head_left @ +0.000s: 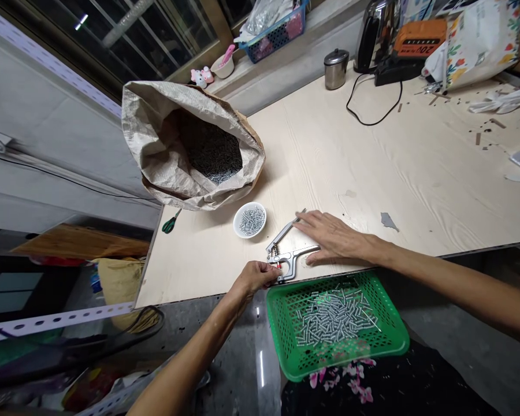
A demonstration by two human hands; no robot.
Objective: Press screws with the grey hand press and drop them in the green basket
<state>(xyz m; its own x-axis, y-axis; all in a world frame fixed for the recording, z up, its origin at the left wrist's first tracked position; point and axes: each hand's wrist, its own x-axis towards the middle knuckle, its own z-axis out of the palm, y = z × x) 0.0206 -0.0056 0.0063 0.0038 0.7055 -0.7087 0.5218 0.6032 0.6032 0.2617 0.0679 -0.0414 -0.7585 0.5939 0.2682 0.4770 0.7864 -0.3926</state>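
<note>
Silver snap-fastener pliers (289, 259) lie at the front edge of the table, handles spread apart and a spring between them. My right hand (331, 236) is around the handle ends, fingers on the upper handle and thumb by the lower one. At the jaw, beside a small red part, the fingertips of my left hand (260, 275) are pinched together; what they hold is hidden. Just behind the pliers stands a white bowl (250, 220) of small metal pieces. Below the table edge, a green basket (274, 323) on my lap holds many small ribbed metal pieces.
A large open woven sack (149, 144) of dark metal pieces stands at the back left, with green-handled scissors (170, 224) near it. Farther back are a metal canister (336, 69), a black cable (372, 122) and an orange box (419, 39). Scraps lie at the right.
</note>
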